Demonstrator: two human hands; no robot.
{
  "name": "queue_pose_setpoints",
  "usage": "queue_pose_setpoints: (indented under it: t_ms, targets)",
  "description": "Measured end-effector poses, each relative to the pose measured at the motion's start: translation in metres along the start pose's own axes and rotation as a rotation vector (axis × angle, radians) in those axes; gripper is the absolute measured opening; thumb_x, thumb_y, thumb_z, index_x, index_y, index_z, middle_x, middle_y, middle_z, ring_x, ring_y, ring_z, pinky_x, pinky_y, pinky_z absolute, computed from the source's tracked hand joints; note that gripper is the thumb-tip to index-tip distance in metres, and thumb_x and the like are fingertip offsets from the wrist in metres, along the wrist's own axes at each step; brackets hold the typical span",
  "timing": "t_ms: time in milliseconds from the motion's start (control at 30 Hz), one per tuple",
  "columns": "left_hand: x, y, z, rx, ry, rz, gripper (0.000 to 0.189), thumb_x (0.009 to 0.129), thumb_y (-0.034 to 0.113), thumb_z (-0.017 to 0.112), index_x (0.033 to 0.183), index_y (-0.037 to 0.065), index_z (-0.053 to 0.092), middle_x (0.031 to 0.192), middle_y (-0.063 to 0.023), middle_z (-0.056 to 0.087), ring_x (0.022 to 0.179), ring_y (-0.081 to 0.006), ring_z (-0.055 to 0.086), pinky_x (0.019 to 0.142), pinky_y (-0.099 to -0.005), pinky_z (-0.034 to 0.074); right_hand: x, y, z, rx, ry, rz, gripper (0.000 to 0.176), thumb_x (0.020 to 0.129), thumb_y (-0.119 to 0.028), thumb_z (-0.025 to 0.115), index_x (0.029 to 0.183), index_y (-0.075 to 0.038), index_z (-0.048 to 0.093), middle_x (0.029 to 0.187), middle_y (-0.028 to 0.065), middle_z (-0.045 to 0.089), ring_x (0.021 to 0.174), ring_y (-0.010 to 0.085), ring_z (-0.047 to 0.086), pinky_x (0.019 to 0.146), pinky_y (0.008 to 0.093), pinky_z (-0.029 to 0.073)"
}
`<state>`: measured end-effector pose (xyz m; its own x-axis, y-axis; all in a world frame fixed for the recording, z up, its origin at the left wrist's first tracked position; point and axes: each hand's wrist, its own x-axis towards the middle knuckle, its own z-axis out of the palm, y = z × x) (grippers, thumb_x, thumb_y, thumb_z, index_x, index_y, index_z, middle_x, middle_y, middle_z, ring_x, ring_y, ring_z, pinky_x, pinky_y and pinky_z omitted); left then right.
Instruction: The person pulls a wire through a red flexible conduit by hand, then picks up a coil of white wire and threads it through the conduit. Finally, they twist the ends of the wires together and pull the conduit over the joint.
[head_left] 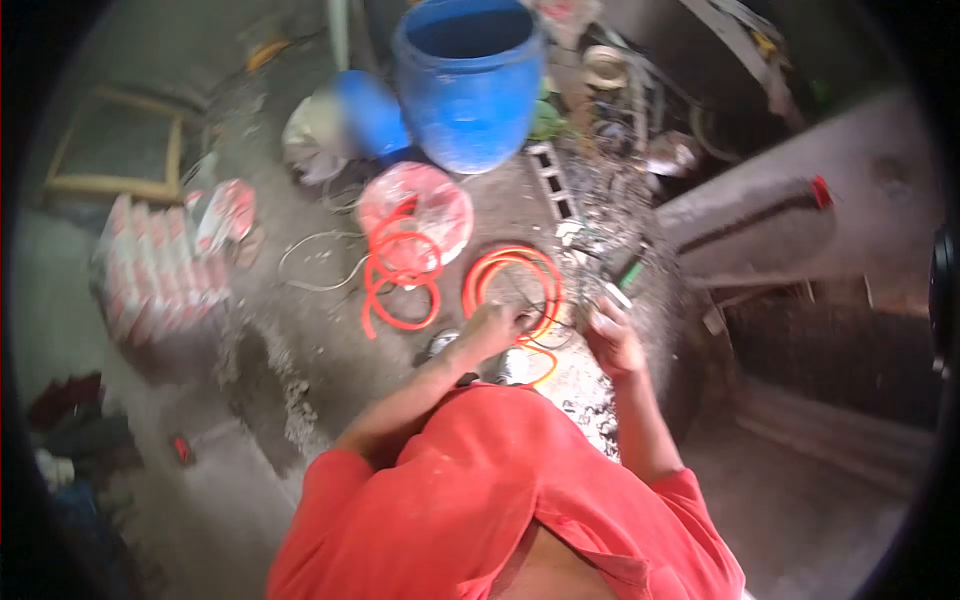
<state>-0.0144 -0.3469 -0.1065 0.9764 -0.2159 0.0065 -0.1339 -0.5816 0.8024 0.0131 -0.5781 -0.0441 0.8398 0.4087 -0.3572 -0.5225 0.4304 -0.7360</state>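
Note:
In the head view, my left hand [497,330] is closed, its fingers pinched on a thin dark cord [548,308] that loops toward the right. My right hand [613,337] has its fingers curled around a small whitish object [617,296], too blurred to name. A bright orange coiled hose [471,290] lies on the floor just beyond my left hand. Farther left, a loose red-orange spiral length [412,325] rests partly over a round pink-and-white bundle [455,205].
A large blue barrel [465,110] stands ahead. A hollow block [551,180] and scattered debris lie to its right. Wrapped packs [165,270] and a wooden frame [115,188] sit at left. A grey ledge [800,225] juts in from the right.

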Motion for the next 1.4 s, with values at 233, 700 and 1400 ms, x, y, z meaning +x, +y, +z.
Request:
queue_pose_setpoints:
  t_ms: [233, 700, 1400]
  targets:
    - [0.037, -0.032, -0.007, 0.236, -0.041, 0.044, 0.019, 0.09, 0.021, 0.063, 0.095, 0.003, 0.066, 0.08, -0.0201, 0.067, 0.075, -0.0393, 0.067, 0.064, -0.0486, 0.052, 0.009, 0.044, -0.041, 0.01, 0.193, -0.051, 0.016, 0.097, -0.019, 0.054, 0.095, -0.005, 0.062, 0.067, 0.0009, 0.055, 0.058, 0.0101, 0.052, 0.055, 0.0299, 0.043]
    - [0.053, 0.002, 0.004, -0.151, 0.036, 0.143, 0.017, 0.088, 0.013, 0.063, 0.1, 0.001, 0.065, 0.076, -0.0249, 0.063, 0.075, -0.042, 0.065, 0.065, -0.0487, 0.05, -0.012, 0.008, 0.004, -0.046, 0.301, -0.454, 0.018, 0.103, -0.019, 0.049, 0.102, -0.003, 0.057, 0.062, 0.0014, 0.049, 0.058, 0.0118, 0.05, 0.058, 0.0277, 0.044]
    - [0.039, -0.001, -0.012, 0.003, -0.147, -0.168, 0.026, 0.093, 0.022, 0.06, 0.106, 0.0, 0.067, 0.077, -0.0202, 0.065, 0.069, -0.0336, 0.065, 0.063, -0.0432, 0.05, -0.036, -0.028, 0.012, 0.36, 0.182, -0.529, 0.022, 0.086, -0.023, 0.07, 0.096, -0.007, 0.059, 0.084, 0.0054, 0.059, 0.079, 0.0222, 0.056, 0.085, 0.0467, 0.048]
